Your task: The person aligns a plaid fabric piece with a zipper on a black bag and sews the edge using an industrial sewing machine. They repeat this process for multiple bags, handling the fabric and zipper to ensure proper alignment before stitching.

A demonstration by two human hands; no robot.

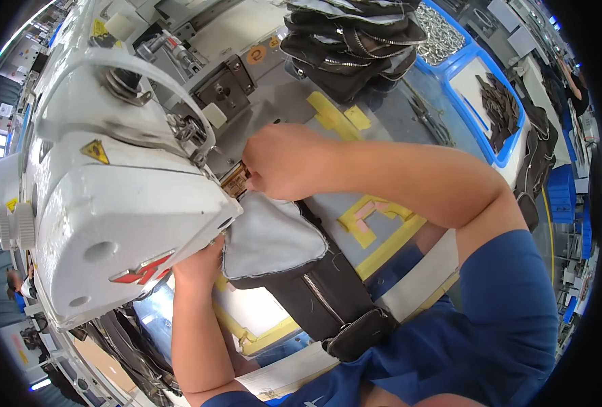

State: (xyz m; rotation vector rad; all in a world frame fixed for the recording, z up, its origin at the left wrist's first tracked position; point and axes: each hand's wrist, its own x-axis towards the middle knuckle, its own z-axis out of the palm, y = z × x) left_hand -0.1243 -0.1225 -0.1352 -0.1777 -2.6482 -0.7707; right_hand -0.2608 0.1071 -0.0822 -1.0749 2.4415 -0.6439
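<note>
bag panel (pixel 294 261): black fabric, grey lining, zipper, under sewing machine (pixel 104 197) head
right hand (pixel 280 163): pinching panel edge beside needle
left hand (pixel 199 264): partly hidden under machine, grip unclear

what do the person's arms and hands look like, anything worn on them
Both hands are bare: no gloves, rings or watch show on the left hand or the right hand. The forearms are bare too. A short blue sleeve covers the right upper arm; the left arm's sleeve is out of view.
</note>
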